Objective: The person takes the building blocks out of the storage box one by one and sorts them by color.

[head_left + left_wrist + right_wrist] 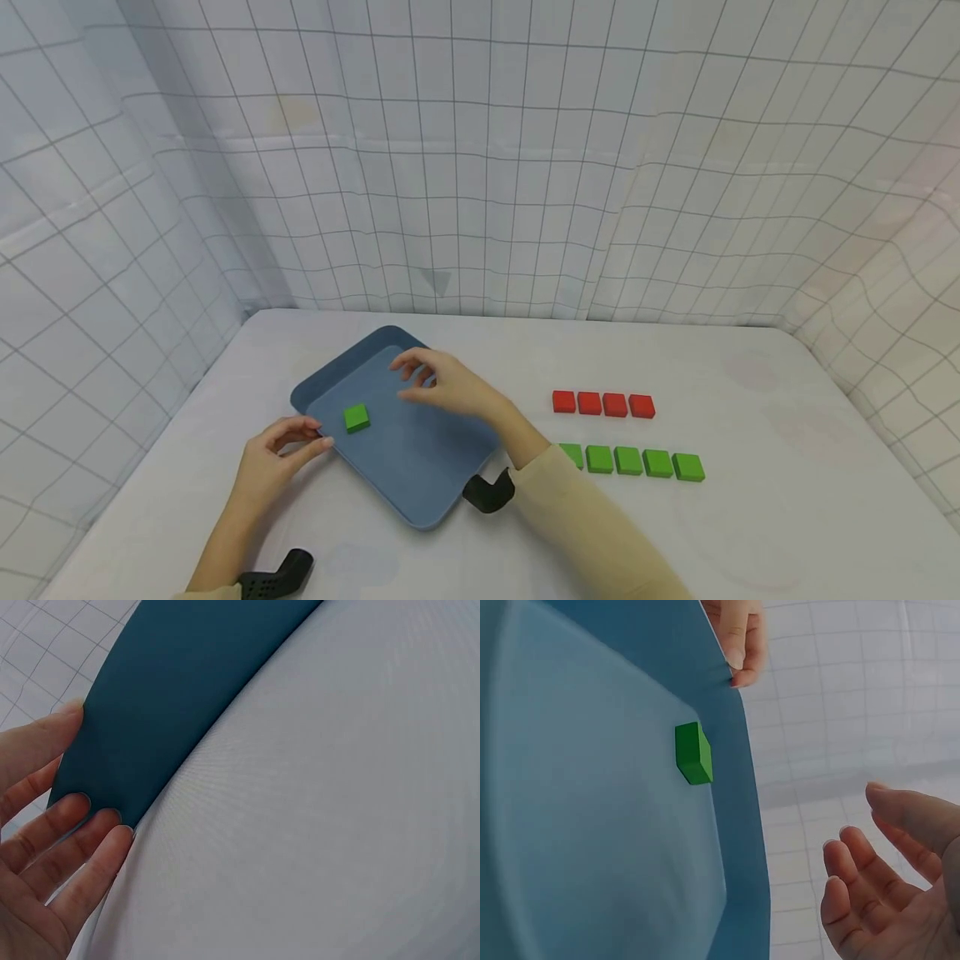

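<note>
A shallow blue tray [420, 467] lies turned at an angle on the white table. My left hand [273, 458] holds its left edge; in the left wrist view the thumb meets the rim while other fingertips lie against the tray's outer wall [172, 682]. One green square block [357, 418] sits inside the tray near that edge, also visible in the right wrist view as a green block [693, 754]. Over the tray's far right part hovers my right hand [446, 383], fingers loosely bent, holding nothing.
Right of the tray stands a row of several red blocks [602, 404]. Nearer me runs a row of several green blocks [628, 461], its left end partly hidden by my right arm. White grid-patterned curtains [510, 167] enclose the table's back and sides.
</note>
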A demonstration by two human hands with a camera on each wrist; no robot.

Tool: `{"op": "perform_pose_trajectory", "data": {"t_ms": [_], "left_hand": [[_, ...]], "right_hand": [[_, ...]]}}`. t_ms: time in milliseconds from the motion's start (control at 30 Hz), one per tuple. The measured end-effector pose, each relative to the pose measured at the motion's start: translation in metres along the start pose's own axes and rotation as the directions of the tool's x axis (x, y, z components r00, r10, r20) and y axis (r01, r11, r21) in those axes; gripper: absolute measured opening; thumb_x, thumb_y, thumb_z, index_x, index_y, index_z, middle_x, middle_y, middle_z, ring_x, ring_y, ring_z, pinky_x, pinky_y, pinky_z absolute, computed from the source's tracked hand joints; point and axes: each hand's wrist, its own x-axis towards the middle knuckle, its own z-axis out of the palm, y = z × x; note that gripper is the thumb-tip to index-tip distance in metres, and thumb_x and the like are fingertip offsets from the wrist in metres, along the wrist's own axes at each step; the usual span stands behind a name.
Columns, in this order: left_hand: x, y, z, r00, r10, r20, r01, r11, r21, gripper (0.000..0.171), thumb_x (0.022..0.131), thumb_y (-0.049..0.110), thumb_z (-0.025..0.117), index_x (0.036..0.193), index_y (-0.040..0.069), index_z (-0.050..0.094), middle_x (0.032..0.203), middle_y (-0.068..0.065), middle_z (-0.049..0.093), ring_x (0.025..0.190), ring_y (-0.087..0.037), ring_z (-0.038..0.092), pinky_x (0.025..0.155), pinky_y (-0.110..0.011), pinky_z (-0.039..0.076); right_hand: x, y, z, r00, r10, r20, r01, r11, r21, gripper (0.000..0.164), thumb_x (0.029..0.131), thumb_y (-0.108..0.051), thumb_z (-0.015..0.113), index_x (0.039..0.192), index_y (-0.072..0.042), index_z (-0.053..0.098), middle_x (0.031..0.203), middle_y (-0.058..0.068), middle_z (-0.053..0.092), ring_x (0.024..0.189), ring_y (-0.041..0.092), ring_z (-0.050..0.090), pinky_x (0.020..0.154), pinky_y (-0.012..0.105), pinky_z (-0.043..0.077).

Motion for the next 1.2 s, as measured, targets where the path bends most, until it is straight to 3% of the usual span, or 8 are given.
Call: {"op": "perform_pose_trajectory", "data": {"t_ms": [333, 700, 1200], "left_hand": [[0.000, 0.004, 0.002, 1.000, -0.020, 0.002, 0.020, 1.000, -0.002, 0.029, 0.079, 0.009, 0.072, 0.102, -0.004, 0.061, 0.089, -0.001, 0.061, 0.079, 0.003, 0.056, 0.071, -0.009, 0.047], [0.000, 0.004, 0.001, 0.999, -0.034, 0.011, 0.034, 0.999, -0.014, 0.030, 0.080, 0.010, 0.071, 0.104, -0.004, 0.060, 0.090, 0.000, 0.061, 0.080, 0.003, 0.056, 0.070, -0.010, 0.048], [0.001, 0.004, 0.001, 1.000, -0.025, 0.006, 0.025, 1.000, -0.003, 0.030, 0.080, 0.010, 0.071, 0.104, -0.004, 0.060, 0.089, 0.004, 0.061, 0.080, 0.004, 0.056, 0.070, -0.009, 0.048]], "right_hand": [[0.024, 0.002, 0.018, 0.999, 0.012, 0.052, -0.012, 1.000, -0.018, 0.037, 0.087, -0.009, 0.062, 0.122, -0.002, 0.051, 0.112, 0.017, 0.054, 0.092, 0.017, 0.055, 0.077, 0.017, 0.046], [0.041, 0.016, 0.038, 0.988, 0.142, 0.067, -0.140, 0.990, -0.035, 0.035, 0.086, -0.012, 0.064, 0.120, -0.008, 0.055, 0.109, 0.011, 0.057, 0.088, 0.012, 0.056, 0.069, 0.016, 0.047], [0.049, 0.035, 0.056, 0.977, 0.185, 0.105, -0.174, 0.979, -0.109, 0.037, 0.085, -0.012, 0.066, 0.120, -0.012, 0.056, 0.105, 0.004, 0.057, 0.084, 0.007, 0.055, 0.068, 0.014, 0.045]]}}
